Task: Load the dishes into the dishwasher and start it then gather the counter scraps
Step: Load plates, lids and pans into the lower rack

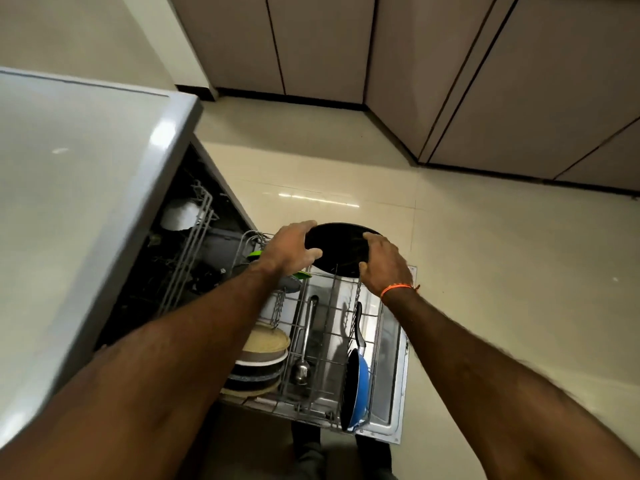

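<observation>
Left hand [289, 245] and right hand [382, 263] gripping opposite rims of a black round pan [341, 249] above the far end of the pulled-out lower rack [332, 341], pan's lower edge behind rack wires, upper rack [194, 237] contents dim, blue pan [356, 389] on edge.

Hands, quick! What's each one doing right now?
Left hand: grips the left edge of the black pan.
Right hand: grips the pan's right edge, above the rack.
</observation>
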Motion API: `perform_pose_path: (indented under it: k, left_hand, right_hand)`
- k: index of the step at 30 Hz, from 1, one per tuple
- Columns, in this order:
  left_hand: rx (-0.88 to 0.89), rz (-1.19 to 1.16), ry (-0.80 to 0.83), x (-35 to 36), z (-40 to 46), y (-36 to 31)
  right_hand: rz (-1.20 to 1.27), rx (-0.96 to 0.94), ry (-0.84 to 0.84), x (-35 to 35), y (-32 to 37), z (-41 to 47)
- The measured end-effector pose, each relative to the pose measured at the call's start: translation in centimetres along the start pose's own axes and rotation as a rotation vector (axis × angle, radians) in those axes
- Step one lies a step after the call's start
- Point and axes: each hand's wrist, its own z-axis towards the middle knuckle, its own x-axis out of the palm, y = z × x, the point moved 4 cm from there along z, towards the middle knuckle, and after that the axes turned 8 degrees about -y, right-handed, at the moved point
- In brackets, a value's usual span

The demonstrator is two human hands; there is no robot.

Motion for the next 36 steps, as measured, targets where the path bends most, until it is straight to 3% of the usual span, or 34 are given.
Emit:
perform_pose_path:
  k: [5, 15, 21, 25, 30, 36]
  left_hand:
    - [-0.09, -0.04, -0.112, -5.2, -9.7, -2.3]
    - [-0.459, -0.109, -0.495, -14.6, -37.0, 1.2]
    - [-0.719, -0.081, -0.675, -16.2, -56.6, 5.9]
    - [-0.864, -0.005, -0.695, -15.3, -70.2, 8.4]
    - [-1.108, -0.119, -0.829, -12.5, -88.1, 11.2]
    - [-1.304, -0.166, -1.032, -8.1, -103.9, 10.3]
  right_hand:
    - [-0.045, -0.161, 0.067, -5.2, 5.9, -5.8]
    - [-0.067, -0.763, 0.191, -10.5, 23.8, -21.6]
    - [-0.179, -1.204, 0.359, -7.2, 34.5, -36.2]
    - [-0.176, -1.457, 0.443, -3.6, 39.4, -48.7]
    - [-0.136, -1.702, 0.573, 1.4, 43.5, -65.3]
    - [-0.087, -1.839, 0.746, 6.1, 44.7, -81.3]
